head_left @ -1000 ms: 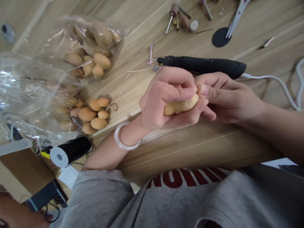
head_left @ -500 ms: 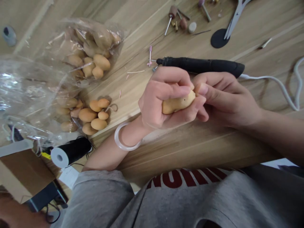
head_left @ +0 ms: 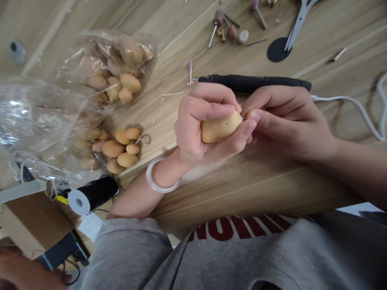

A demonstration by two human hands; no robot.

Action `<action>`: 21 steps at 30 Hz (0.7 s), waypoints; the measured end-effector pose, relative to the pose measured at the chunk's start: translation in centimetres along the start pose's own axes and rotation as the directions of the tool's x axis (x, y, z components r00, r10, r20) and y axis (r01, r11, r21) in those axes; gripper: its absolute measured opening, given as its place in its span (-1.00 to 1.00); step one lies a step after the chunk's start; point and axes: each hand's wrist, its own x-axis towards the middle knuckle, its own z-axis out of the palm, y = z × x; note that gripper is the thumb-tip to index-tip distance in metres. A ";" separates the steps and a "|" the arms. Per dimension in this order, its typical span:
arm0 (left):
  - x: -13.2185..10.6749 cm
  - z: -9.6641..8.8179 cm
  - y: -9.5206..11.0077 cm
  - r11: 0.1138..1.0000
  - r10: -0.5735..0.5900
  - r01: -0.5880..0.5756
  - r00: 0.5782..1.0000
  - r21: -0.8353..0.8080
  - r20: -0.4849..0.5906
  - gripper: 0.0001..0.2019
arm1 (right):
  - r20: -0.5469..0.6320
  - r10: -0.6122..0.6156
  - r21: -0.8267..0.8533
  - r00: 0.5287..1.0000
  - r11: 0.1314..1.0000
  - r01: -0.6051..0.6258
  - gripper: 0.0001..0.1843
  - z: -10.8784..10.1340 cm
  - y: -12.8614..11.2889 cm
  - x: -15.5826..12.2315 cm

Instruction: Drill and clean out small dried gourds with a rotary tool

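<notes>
My left hand (head_left: 205,129) is wrapped round a tan, egg-shaped wooden piece (head_left: 219,128) with a small dark hole in its side. My right hand (head_left: 284,121) is pinched against the right end of that piece, where a thin metal pin just shows between thumb and forefinger. Both hands hover over the wooden table (head_left: 242,181), just in front of a black rotary tool (head_left: 256,83) lying flat with its white cable (head_left: 359,112) running off to the right. A clear bangle (head_left: 157,177) sits on my left wrist.
Clear plastic bags (head_left: 45,112) of similar tan pieces lie at the left, with several loose ones (head_left: 121,147) beside them. Grinding bits (head_left: 226,24), a black disc (head_left: 276,49) and scissors (head_left: 298,20) lie at the back. A black thread spool (head_left: 92,194) stands at the lower left.
Both hands have lifted slightly and shifted left with the tan piece, which has turned a little in my left hand. The right fingers stay pinched at its end.
</notes>
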 end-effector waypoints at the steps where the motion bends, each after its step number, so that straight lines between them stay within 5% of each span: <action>1: 0.0 0.0 0.0 1.000 0.012 -0.012 1.000 0.009 0.005 -0.76 | -0.004 -0.004 -0.041 1.000 0.999 0.004 -0.76 0.0 -0.1 -0.1; 11: -0.3 -0.1 -0.3 0.997 0.048 -0.053 0.996 0.056 0.078 -0.83 | 0.148 0.111 -0.125 0.983 0.988 -0.093 -0.56 -0.3 -1.1 0.0; 21: -0.2 0.2 0.5 0.990 -0.037 0.033 0.999 0.134 0.028 -0.74 | 0.233 0.162 0.071 0.959 0.981 -0.183 -0.52 -0.2 -0.4 0.0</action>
